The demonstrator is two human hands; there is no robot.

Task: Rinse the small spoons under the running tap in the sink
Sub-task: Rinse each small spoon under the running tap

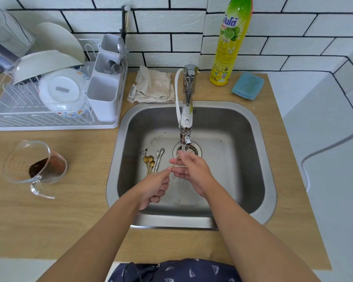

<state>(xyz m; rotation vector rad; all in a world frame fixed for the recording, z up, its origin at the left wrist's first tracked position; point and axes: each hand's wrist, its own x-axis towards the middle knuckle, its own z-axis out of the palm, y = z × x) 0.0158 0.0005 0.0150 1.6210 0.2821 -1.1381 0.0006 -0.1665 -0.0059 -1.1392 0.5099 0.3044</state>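
Observation:
My left hand (156, 187) pinches the handle end of a thin gold spoon (174, 164) and holds it slanted up toward the tap (186, 119). My right hand (189, 168) closes its fingers round the spoon's bowl end just below the tap's outlet, where water runs down over the drain (192, 150). Several more small gold spoons (149, 162) and two silver ones (159, 157) lie together on the floor of the steel sink (243, 159), left of the drain.
A dish rack (49, 119) with bowls, plates and a cutlery holder stands on the left. A glass jug (34, 161) with brown grounds sits on the wooden counter. A folded cloth (153, 86), a detergent bottle (230, 41) and a blue sponge (248, 85) lie behind the sink.

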